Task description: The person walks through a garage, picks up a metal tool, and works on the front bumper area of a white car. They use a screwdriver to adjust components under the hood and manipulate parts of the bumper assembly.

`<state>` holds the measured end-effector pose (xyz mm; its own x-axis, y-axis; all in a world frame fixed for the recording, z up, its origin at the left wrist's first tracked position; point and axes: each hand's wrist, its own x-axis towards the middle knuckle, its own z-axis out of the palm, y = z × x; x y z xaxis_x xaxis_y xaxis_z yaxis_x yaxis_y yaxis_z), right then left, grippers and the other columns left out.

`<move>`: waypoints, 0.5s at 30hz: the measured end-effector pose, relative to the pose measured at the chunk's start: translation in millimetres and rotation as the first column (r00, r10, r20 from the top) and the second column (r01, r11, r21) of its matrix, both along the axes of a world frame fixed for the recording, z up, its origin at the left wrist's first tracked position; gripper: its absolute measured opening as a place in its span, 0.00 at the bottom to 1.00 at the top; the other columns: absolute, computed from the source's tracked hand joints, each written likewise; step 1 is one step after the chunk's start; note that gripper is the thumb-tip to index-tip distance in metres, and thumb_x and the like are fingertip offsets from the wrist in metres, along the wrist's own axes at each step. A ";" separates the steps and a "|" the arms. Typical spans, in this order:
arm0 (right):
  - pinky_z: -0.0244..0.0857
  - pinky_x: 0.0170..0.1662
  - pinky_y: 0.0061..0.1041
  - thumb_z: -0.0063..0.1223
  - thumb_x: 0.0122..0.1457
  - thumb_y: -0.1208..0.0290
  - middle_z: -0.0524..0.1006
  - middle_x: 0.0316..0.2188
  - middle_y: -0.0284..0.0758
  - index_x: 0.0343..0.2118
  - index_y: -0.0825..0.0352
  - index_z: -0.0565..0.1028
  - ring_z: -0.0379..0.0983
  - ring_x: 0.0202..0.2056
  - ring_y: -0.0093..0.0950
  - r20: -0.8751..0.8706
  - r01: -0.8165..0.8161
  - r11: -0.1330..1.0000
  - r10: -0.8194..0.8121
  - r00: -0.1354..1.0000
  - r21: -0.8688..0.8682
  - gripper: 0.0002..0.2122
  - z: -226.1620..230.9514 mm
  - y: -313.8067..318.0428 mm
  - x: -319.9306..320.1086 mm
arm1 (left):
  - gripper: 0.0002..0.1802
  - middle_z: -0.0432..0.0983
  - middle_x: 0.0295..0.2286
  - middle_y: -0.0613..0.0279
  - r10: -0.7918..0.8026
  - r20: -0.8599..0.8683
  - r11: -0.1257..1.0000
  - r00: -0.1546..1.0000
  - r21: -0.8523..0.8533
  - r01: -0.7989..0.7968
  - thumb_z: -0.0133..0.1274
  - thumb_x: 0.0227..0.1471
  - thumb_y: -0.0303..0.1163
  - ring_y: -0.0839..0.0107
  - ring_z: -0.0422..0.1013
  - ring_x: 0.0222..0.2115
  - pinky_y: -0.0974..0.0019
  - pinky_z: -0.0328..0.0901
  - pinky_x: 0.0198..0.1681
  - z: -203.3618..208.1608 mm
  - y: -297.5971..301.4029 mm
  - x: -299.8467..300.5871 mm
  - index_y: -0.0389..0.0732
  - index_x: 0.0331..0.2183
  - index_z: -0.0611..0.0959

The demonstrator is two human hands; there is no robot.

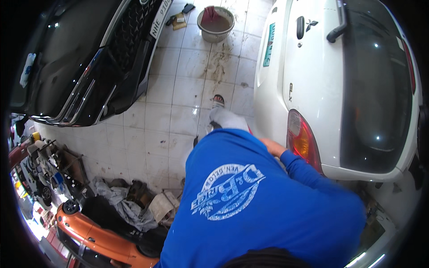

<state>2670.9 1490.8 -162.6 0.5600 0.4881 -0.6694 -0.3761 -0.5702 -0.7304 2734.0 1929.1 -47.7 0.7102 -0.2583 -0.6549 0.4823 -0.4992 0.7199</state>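
My right hand [273, 148] is at my waist, beside the white car [318, 80] and near its red and orange tail light [302, 136]. Its fingers are mostly hidden by my blue long-sleeved shirt [268, 214]. A sliver of something red shows near the hand, too little to name. My left hand is out of sight. One sandalled foot [218, 99] rests on the tiles below the pale trouser leg [230, 119].
A bucket [215, 35] of murky water has a dark red cloth [213, 18] over its rim. Wet, muddy tiles [183, 94] lie between the white car and a black car [89, 58]. An orange car [96, 236], a grey sheet [118, 201] and piled parts stand lower left.
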 end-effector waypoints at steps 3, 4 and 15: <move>0.69 0.49 0.36 0.51 0.63 0.57 0.80 0.46 0.49 0.49 0.69 0.75 0.78 0.47 0.42 0.005 0.025 0.997 -0.025 1.000 -0.079 0.20 11.3 0.3 40.1 | 0.22 0.82 0.35 0.59 -0.030 -0.036 1.000 0.999 -0.003 0.030 0.55 0.59 0.41 0.71 0.75 0.33 0.64 0.70 0.38 14.5 6.5 48.3 0.31 0.45 0.83; 0.69 0.49 0.37 0.50 0.63 0.57 0.80 0.46 0.49 0.47 0.69 0.75 0.77 0.47 0.42 0.006 0.010 0.992 -0.009 1.000 -0.125 0.20 21.4 5.7 58.3 | 0.22 0.83 0.36 0.59 -0.037 -0.050 0.999 0.998 -0.004 0.037 0.55 0.59 0.41 0.71 0.75 0.33 0.64 0.70 0.38 15.6 10.6 66.6 0.31 0.45 0.83; 0.68 0.46 0.34 0.50 0.62 0.60 0.80 0.41 0.42 0.41 0.68 0.77 0.76 0.43 0.37 -0.201 0.009 0.962 -0.066 0.977 -0.272 0.15 63.9 82.9 180.6 | 0.22 0.83 0.36 0.59 -0.104 -0.294 0.991 0.950 -0.113 0.073 0.55 0.59 0.42 0.71 0.75 0.34 0.64 0.70 0.40 33.7 137.0 182.0 0.31 0.45 0.83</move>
<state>2851.5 1573.6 -98.7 0.4107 0.2563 -0.8750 -0.5269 -0.7165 -0.4572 2916.0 2066.1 -13.9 0.4571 -0.3860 -0.8013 0.6402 -0.4826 0.5977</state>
